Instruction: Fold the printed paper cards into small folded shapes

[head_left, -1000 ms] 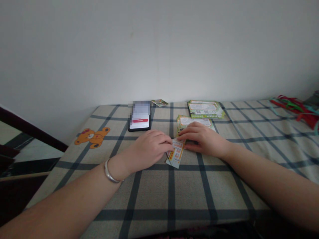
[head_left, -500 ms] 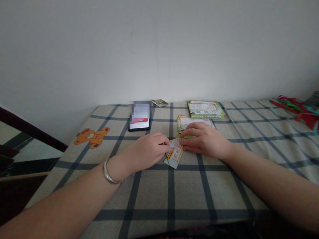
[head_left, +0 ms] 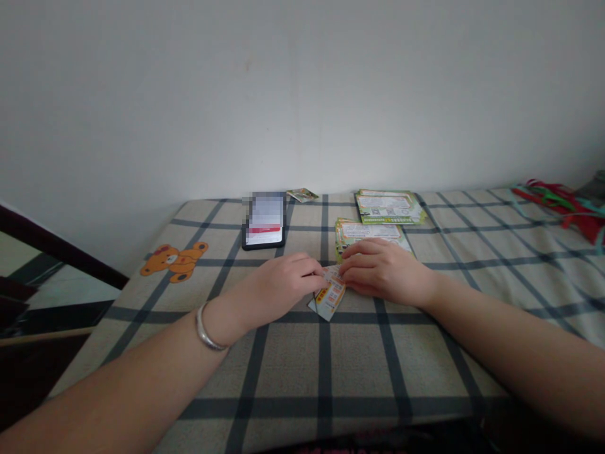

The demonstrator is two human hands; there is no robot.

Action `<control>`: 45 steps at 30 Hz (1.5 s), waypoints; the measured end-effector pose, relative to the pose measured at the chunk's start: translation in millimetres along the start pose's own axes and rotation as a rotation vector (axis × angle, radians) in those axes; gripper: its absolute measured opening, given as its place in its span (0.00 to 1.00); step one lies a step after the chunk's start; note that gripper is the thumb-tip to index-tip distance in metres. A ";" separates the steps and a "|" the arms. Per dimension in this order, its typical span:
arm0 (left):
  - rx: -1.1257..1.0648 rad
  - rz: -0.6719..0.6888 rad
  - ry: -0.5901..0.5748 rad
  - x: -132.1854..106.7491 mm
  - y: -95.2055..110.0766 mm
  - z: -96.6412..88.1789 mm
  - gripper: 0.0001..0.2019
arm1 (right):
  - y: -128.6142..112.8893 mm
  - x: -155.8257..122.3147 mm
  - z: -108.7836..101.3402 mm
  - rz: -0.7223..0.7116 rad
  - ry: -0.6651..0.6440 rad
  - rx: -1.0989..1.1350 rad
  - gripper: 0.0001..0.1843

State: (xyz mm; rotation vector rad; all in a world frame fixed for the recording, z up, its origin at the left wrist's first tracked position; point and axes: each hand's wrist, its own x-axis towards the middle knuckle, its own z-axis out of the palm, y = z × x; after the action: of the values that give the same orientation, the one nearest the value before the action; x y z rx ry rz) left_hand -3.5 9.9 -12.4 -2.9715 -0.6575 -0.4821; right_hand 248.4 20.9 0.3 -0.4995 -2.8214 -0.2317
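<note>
A small printed paper leaflet (head_left: 328,299), orange and white, lies on the checked cloth (head_left: 293,359) between my two hands. My left hand (head_left: 278,285), a silver bracelet on its wrist, pinches the leaflet's upper left edge with curled fingers. From the right, my right hand (head_left: 382,271) presses its bent fingers on the leaflet's top. The upper part of the leaflet is hidden under the fingers.
A stack of green leaflets (head_left: 371,231) lies just behind my right hand, another stack (head_left: 388,207) farther back. A black phone (head_left: 265,221) with a lit screen lies at the back left. A small folded paper (head_left: 303,195) sits by the wall. Red and green ribbons (head_left: 562,205) lie far right. A bear print (head_left: 174,260) marks the cloth.
Both hands have drawn the leaflet slightly left and closer together; its visible lower part has become shorter.
</note>
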 end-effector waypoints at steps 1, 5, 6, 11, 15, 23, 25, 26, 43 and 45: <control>-0.008 -0.001 0.000 0.1 0.1 -0.3 0.10 | -1.4 0.4 -0.3 0.011 -0.006 -0.004 0.13; -0.037 -0.005 -0.002 1.3 1.3 -1.7 0.10 | -5.7 0.8 -0.4 0.058 -0.027 -0.026 0.15; -0.050 -0.013 -0.003 1.6 1.7 -2.2 0.11 | -6.4 0.6 -0.2 0.074 -0.034 -0.029 0.15; -0.140 -0.057 -0.015 2.0 5.0 -7.0 0.12 | -8.6 -1.0 1.0 0.134 -0.037 -0.048 0.16; -0.149 -0.079 -0.039 1.5 7.4 -11.0 0.15 | -11.2 -1.9 1.1 0.146 -0.038 -0.061 0.15; 0.066 -0.058 -0.052 3.4 8.6 -8.0 0.10 | -15.3 -2.4 1.3 0.199 -0.048 -0.011 0.13; 0.107 -0.053 -0.039 4.1 8.2 -7.2 0.09 | -15.8 -2.1 1.6 0.216 -0.041 0.024 0.12; 0.120 -0.055 -0.034 4.4 8.1 -7.0 0.08 | -15.8 -1.9 1.8 0.226 -0.039 0.044 0.11; 0.214 -0.122 -0.019 7.8 17.3 -9.3 0.06 | -23.8 8.5 2.0 0.256 -0.037 0.080 0.13; 0.190 -0.181 -0.029 8.0 18.0 -10.3 0.07 | -23.7 8.8 2.5 0.277 -0.029 0.112 0.12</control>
State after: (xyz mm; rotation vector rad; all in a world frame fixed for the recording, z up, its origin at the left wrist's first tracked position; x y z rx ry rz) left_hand 7.9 -4.5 0.0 -2.7600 -0.9252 -0.3647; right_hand 231.4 2.2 -2.2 -0.8627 -2.7314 -0.0109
